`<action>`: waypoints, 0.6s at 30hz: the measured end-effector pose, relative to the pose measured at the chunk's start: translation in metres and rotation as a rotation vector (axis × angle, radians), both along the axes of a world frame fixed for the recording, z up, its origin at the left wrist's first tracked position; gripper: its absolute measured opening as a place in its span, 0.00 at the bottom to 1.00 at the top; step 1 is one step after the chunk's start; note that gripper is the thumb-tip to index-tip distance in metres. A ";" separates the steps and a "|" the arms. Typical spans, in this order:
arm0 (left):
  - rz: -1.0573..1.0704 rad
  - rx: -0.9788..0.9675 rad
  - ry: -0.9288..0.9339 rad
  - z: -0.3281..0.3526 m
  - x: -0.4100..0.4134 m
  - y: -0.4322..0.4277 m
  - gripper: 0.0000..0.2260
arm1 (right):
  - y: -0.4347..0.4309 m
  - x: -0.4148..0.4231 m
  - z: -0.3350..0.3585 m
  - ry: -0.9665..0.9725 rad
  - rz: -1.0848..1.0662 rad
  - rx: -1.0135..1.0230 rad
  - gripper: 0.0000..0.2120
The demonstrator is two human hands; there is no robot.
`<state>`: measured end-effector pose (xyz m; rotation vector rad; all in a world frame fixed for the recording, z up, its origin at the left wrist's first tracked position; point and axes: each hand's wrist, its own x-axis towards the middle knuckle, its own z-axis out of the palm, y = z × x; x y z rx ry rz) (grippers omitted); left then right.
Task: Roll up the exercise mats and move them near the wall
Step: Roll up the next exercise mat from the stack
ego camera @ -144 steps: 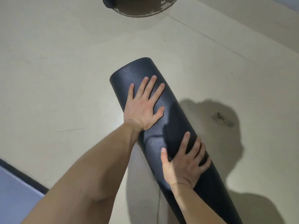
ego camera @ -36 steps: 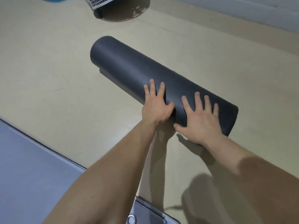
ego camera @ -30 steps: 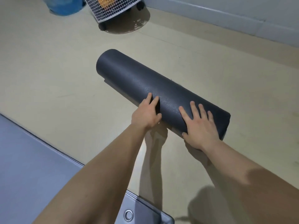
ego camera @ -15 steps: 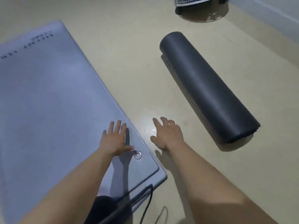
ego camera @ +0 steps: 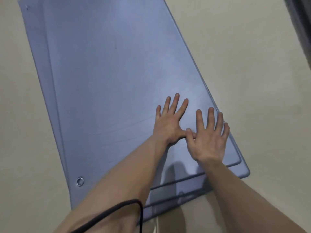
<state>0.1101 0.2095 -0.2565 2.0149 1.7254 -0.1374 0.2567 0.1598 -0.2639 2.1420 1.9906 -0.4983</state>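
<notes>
A: Showing two bare hands laid on an unrolled, blue-grey upper mat (ego camera: 109, 73). Places left hand (ego camera: 169, 125) and right hand (ego camera: 208, 140) palm-down, side by side, close to the near right corner of that mat.

B: Clamped on anything?

A: No. Shows straight, spread fingers on both hands, pressed flat against the mat and curled round nothing. Shows the two thumbs in contact between the hands. Sets the little finger of the right hand just beside the right edge of the upper mat.

B: Whereabouts of the mat?

A: Lies flat on the beige floor (ego camera: 244, 64), slanted from near right to far left. Rests on a lower mat (ego camera: 44, 64) of the same colour, offset enough to bare a strip of that lower mat along the left side and at the near end.

B: Number of layers?

A: At least two. Cannot tell more from the stepped edges at the near end.

B: Remaining details?

A: Shows both forearms bare, entering from the bottom edge of the view. Shows a metal eyelet (ego camera: 80, 181) near the near left corner of the stack, well apart from both hands; cannot tell which layer. Shows a thin black cable (ego camera: 141, 219) crossing in front of the left forearm at the bottom of the view. Shows a dark blurred strip (ego camera: 301, 31) at the far right edge, apart from the mats; cannot tell what.
</notes>
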 end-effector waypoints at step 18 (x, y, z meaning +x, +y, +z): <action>0.206 0.172 0.002 -0.011 -0.077 -0.193 0.37 | -0.027 -0.016 0.006 0.088 0.313 0.368 0.22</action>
